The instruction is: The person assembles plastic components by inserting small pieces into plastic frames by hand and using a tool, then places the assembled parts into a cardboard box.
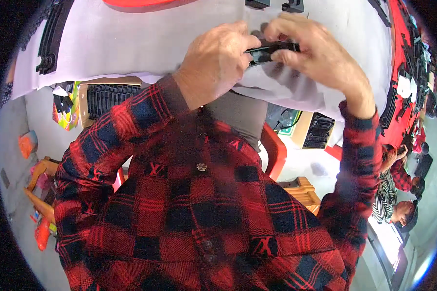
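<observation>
A narrow black plastic part [272, 50] with a shiny, pale-reflecting side lies between my two hands, just over the near part of the white-covered table. My left hand [218, 58] pinches its left end between thumb and fingers. At the other end, my right hand [320, 53] has its thumb against the part and its fingers curled above, slightly blurred. Fingers cover both ends, so its full shape is hidden. Beyond my hands, two small black plastic pieces, one a block [257, 4] and one a notched piece [293, 6], sit at the top edge of the view.
The white cloth [126, 43] covers the table; a red round object [141, 2] is at its far side. Long black strips [51, 41] lie at left. Below the edge stand boxes of black parts [112, 99] [319, 130]. Other people [398, 194] sit along a red table at right.
</observation>
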`<state>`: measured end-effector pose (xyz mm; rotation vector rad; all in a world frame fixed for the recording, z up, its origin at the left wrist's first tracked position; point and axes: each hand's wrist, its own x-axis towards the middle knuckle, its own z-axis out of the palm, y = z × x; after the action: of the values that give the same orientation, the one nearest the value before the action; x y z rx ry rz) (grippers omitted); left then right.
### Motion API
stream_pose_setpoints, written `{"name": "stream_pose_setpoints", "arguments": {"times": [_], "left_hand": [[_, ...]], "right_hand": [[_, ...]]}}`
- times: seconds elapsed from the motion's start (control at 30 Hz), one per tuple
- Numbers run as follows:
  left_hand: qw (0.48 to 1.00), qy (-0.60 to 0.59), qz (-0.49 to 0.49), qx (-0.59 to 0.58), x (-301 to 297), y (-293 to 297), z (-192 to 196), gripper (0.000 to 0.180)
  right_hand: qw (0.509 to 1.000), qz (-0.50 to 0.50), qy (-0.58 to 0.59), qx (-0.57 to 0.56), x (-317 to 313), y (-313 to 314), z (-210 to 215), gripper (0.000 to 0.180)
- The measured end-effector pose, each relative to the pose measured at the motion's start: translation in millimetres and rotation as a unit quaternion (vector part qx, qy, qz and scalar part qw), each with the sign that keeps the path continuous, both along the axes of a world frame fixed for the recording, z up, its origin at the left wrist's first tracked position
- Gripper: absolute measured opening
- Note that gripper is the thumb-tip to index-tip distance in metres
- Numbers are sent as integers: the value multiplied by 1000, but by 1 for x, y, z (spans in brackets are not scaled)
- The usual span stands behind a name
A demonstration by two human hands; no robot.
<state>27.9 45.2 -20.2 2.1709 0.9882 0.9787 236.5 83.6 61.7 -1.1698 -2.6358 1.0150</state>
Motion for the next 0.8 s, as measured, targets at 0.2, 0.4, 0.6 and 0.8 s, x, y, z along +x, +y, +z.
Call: {"name": "stream_pose_setpoints", "arguments": {"times": [0.2, 0.4, 0.6, 0.8], "left_hand": [[998, 16, -43, -50, -6, 8, 12, 23], [999, 7, -40, -32, -5, 6, 8, 23], [998, -44, -37, -33, -3, 5, 2, 25], [997, -59, -25, -49, 2, 6, 0, 25]], "right_hand": [[962, -169, 33, 214, 8, -41, -19, 25], [944, -236, 50, 227, -8, -51, -39, 23], [955, -250, 35, 155, -22, -47, -45, 20], [968, -240, -5, 68, -17, -34, -46, 18]]}}
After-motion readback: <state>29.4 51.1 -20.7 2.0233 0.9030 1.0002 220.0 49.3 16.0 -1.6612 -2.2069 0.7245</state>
